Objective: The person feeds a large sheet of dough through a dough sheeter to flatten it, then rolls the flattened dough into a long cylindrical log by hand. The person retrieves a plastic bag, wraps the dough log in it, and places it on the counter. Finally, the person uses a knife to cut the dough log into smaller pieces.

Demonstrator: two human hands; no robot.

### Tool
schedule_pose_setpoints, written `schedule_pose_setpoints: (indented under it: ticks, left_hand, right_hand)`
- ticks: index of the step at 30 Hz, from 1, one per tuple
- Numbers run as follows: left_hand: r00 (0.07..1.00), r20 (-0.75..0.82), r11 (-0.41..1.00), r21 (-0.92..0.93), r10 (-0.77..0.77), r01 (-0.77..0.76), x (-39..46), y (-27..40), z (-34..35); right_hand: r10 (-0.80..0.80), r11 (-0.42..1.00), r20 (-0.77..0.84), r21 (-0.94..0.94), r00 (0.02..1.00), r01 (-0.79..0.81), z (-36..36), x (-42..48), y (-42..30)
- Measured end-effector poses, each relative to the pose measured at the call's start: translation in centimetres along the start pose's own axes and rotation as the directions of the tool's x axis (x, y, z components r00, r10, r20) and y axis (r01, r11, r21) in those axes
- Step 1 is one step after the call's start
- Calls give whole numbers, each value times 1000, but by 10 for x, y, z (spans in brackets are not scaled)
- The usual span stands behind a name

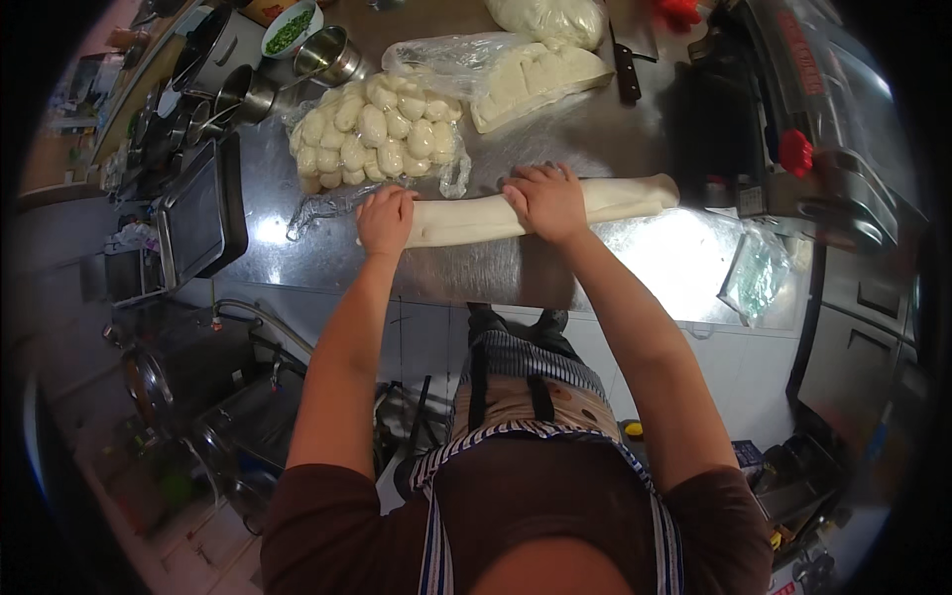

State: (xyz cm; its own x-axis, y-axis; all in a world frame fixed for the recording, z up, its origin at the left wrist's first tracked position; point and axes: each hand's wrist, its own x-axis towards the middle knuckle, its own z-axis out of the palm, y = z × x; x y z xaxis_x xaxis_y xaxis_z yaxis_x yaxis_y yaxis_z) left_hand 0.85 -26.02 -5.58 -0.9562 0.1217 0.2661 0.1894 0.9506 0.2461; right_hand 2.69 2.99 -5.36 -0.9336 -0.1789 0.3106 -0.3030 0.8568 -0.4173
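A long roll of pale dough (468,222) lies across the steel worktop (476,271) before me. My left hand (387,219) rests over its left end, fingers curled over the top. Right of the roll's middle, my right hand (547,201) presses down on it, with the thumb spread a little from the fingers. A seam or folded edge shows on the right part of the roll. Behind the roll, many small dough balls (375,130) lie under clear plastic wrap, and a thick slab of dough (539,82) is partly covered by plastic film (446,63).
A cleaver with a dark handle (627,74) lies at the back. Metal pots (327,56) and a bowl of chopped greens (290,30) stand back left. An empty dark tray (201,212) is tilted at the left edge; a plastic packet (757,275) lies right.
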Motion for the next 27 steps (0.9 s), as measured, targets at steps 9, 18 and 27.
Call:
schedule_pose_setpoints:
  ticks: [9, 18, 27]
  left_hand:
    - [1000, 16, 999, -45, -23, 24, -34, 122, -7]
    - [973, -221, 997, 35, -66, 75, -103, 141, 26]
    - [998, 36, 885, -463, -47, 58, -82, 111, -23]
  right_hand:
    - [169, 982, 162, -113, 972, -152, -30, -33, -62]
    - [-81, 995, -273, 31, 959, 93, 14, -73, -65]
    - [142, 943, -156, 320, 978, -86, -2, -60, -66]
